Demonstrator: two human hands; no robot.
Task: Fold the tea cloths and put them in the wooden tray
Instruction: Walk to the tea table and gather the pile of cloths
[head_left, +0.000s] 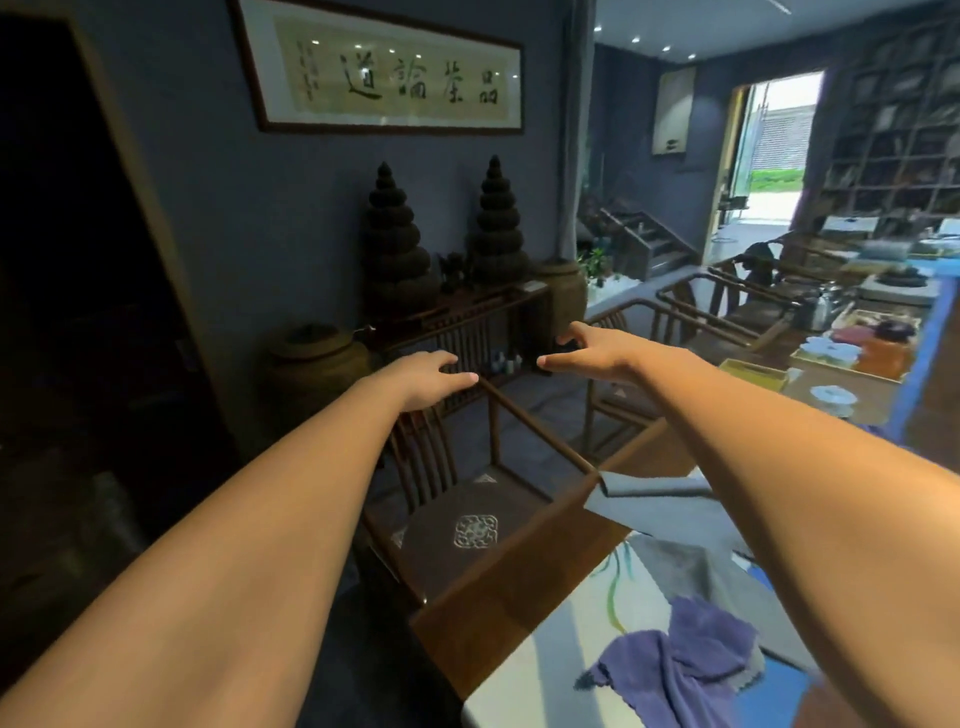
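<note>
Both hands outstretched, empty, well beyond the tea cloths

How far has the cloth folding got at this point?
Nothing looks done: the purple cloth lies crumpled on the table, with grey cloths spread beyond it. Nothing is in hand: the left hand and right hand are stretched forward, holding nothing. All folding is left; I cannot make out the wooden tray.

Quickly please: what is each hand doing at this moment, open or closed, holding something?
Left hand: open, fingers extended, holding nothing.
Right hand: open, fingers loosely bent, holding nothing.
</note>
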